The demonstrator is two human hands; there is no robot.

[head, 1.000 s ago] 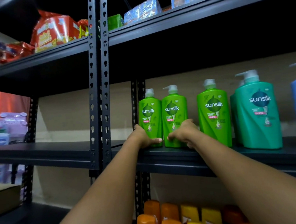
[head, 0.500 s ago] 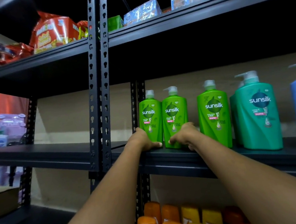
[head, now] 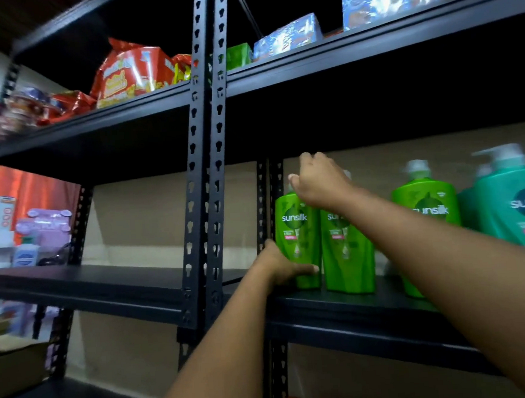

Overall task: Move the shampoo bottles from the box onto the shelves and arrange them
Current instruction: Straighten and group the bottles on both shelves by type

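Two bright green Sunsilk shampoo bottles stand side by side at the left end of the dark middle shelf (head: 349, 309). My left hand (head: 279, 264) grips the base of the leftmost green bottle (head: 297, 227), thumb across its front. My right hand (head: 319, 179) is raised over the pump tops of that bottle and of the second green bottle (head: 347, 255); both pumps are hidden behind it and its fingers are blurred. A third green bottle (head: 426, 206) and a larger teal bottle (head: 510, 209) stand further right.
A perforated black upright (head: 204, 178) stands just left of the bottles, with a bare shelf (head: 90, 282) beyond it. Snack bags (head: 128, 74) and blue packs (head: 287, 35) fill the top shelf. A brown cardboard box (head: 15, 368) sits low on the left.
My right hand has left the base of the second green bottle and risen to the pump tops. My left hand stays at the leftmost bottle's base. The view has shifted closer.
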